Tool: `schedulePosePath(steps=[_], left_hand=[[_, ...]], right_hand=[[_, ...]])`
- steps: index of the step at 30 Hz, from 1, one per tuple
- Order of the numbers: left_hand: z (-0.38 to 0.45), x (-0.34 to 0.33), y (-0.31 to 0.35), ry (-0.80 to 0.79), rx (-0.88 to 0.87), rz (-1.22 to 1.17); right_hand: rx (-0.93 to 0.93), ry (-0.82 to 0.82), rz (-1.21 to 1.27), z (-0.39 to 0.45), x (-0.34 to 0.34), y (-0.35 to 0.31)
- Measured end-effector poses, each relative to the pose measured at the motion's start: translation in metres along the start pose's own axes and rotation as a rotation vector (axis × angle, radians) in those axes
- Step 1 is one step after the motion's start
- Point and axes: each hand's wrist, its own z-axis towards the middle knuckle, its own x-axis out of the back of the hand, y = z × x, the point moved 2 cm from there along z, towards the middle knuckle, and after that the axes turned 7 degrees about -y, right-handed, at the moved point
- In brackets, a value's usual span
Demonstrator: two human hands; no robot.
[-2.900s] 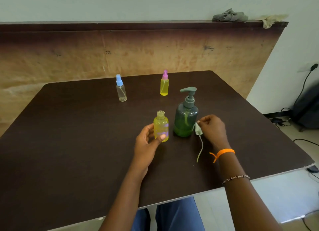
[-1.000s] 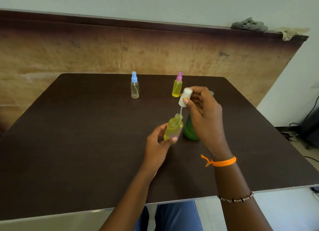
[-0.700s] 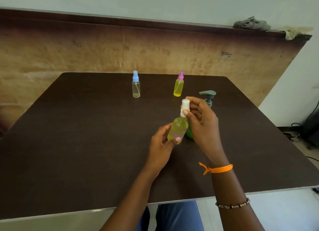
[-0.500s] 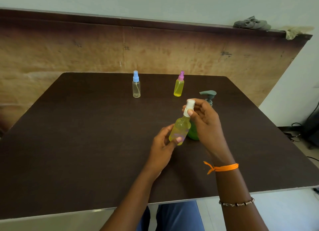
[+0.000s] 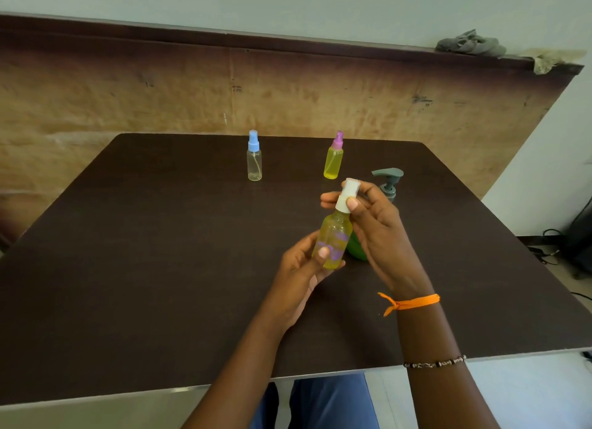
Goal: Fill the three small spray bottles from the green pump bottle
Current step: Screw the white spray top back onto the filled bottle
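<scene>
Now your left hand (image 5: 301, 268) grips the yellow spray bottle (image 5: 333, 239); your right hand (image 5: 371, 223) pinches its white spray cap (image 5: 347, 194), seemingly seated; the green pump bottle (image 5: 387, 185) stands behind.

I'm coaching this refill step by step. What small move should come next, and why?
Probably twist the white spray cap tight: the right hand pinches it on the yellow-filled bottle that the left hand holds.
</scene>
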Motion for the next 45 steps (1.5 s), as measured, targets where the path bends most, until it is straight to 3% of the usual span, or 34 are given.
schedulePosePath(steps=[9,15,20,26,28,33,38,42,45], left_hand=[[-0.003,-0.002,0.006,-0.092,0.073,-0.245],[-0.002,0.003,0.004,0.020,0.056,-0.180],[-0.002,0.004,0.003,0.019,0.028,-0.169],[-0.001,0.002,0.004,0.026,-0.002,-0.154],[-0.001,0.002,0.004,0.025,0.002,-0.151],[-0.001,0.002,0.004,0.022,-0.004,-0.162],[-0.002,0.001,0.005,-0.047,0.025,-0.207],[-0.002,0.000,0.005,-0.047,0.050,-0.227],[-0.001,-0.001,0.005,-0.009,0.065,-0.280]], right_hand=[[-0.062,-0.084,0.188,0.001,-0.005,-0.002],[-0.051,0.030,-0.082,0.002,0.003,-0.002],[-0.063,0.081,-0.101,0.000,-0.001,-0.003],[-0.049,0.317,-0.197,0.000,-0.010,-0.005],[-0.033,0.327,-0.249,0.001,-0.011,-0.008],[-0.063,0.195,-0.288,-0.001,-0.010,-0.011],[-0.159,-0.068,-0.109,-0.006,0.003,-0.022],[-0.171,-0.168,-0.261,0.000,0.011,-0.035],[-0.168,-0.241,-0.547,0.009,0.014,-0.045]])
